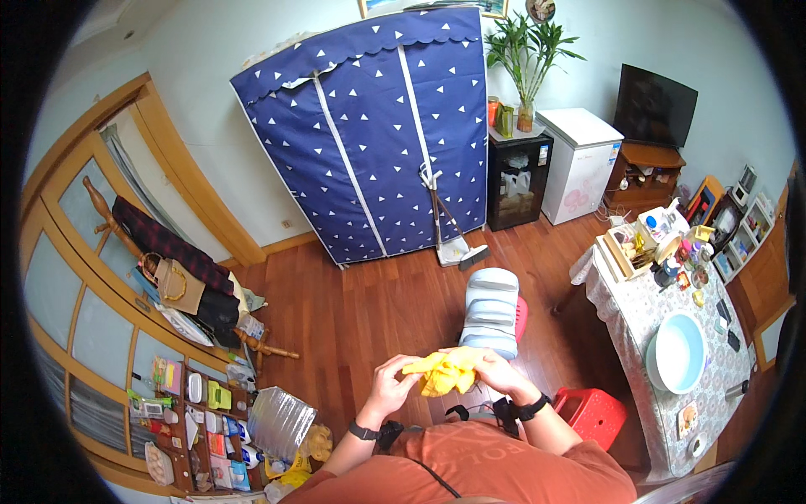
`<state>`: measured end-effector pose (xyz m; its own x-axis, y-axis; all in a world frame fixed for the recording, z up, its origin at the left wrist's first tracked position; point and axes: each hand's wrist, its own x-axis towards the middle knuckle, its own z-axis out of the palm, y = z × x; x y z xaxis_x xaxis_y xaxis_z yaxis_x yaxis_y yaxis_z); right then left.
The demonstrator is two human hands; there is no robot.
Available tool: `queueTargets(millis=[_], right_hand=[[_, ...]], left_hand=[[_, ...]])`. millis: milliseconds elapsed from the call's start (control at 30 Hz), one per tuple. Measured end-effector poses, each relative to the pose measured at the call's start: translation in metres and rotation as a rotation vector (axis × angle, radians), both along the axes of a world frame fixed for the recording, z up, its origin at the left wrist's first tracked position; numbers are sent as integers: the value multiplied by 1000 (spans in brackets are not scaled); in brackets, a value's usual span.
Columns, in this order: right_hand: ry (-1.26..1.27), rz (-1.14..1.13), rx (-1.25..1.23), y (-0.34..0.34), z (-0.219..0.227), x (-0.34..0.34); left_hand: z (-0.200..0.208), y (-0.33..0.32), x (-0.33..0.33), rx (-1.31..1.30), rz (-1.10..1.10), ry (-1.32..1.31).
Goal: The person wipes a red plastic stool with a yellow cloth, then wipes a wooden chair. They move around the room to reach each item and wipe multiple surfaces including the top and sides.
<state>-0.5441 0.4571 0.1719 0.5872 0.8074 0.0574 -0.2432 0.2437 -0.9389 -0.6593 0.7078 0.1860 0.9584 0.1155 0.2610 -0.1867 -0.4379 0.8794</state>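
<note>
Gripping a crumpled yellow cloth (447, 370) at chest height, the left hand (391, 388) and right hand (497, 370) both pinch its edges; it looks soft, light, floppy — best held at hems or corners.

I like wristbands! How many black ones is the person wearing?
2: a black band on the left wrist and a black band on the right wrist. Both hands hold a yellow cloth.
</note>
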Motion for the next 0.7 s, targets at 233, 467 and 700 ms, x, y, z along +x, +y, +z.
queueTargets(millis=[233, 467, 700], right_hand=[[112, -164, 2, -50, -9, 16], [-108, 1, -104, -56, -14, 24], [-260, 180, -233, -40, -17, 20]], left_hand=[[-26, -5, 5, -329, 114, 53], [-13, -41, 4, 239, 167, 173], [-9, -96, 3, 246, -88, 269]])
